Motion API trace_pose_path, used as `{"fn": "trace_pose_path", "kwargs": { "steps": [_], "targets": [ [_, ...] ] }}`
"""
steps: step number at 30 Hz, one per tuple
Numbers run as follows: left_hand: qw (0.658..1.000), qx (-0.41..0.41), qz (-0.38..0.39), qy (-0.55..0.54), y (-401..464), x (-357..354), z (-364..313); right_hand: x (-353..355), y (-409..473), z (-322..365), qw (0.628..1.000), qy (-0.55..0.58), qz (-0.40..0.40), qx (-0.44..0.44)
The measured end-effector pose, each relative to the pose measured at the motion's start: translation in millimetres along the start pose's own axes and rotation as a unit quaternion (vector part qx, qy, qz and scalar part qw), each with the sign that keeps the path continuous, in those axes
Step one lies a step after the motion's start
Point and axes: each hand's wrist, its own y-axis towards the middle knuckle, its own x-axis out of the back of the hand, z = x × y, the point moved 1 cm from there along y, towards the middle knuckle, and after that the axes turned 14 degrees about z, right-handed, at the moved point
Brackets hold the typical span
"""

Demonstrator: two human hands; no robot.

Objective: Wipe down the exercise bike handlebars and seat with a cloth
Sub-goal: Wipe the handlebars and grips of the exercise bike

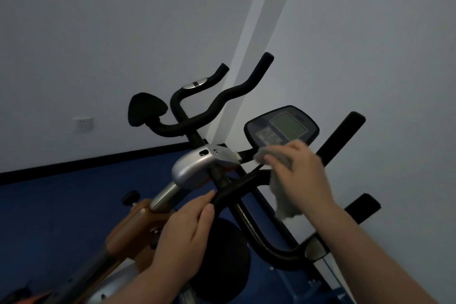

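Gripping the grey cloth (283, 201) in my right hand (299, 173), I press it onto the black handlebar (249, 179) just near the console (281, 127), its loose end hanging down. My left hand (183, 228) lies flat along the bar's near left part, fingers straight. Far left, a black pad (145, 108) stands before the wall (123, 20).

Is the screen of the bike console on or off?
Off, it seems: the console screen is plain grey-green and shows no digits.
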Motion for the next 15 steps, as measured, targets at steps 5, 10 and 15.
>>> {"fn": "trace_pose_path", "kwargs": {
  "steps": [5,10,15],
  "targets": [
    [1.000,0.012,-0.017,0.018,-1,-2,-1,-53,-27,27,1.000,-0.019,0.021,0.003],
    [0.999,0.023,-0.030,0.020,-4,1,-7,-39,-9,35,0.974,0.019,0.187,0.126],
    [0.992,0.101,-0.047,0.058,3,-4,-16,-2,52,35,0.960,-0.061,0.160,0.220]
  ]
}}
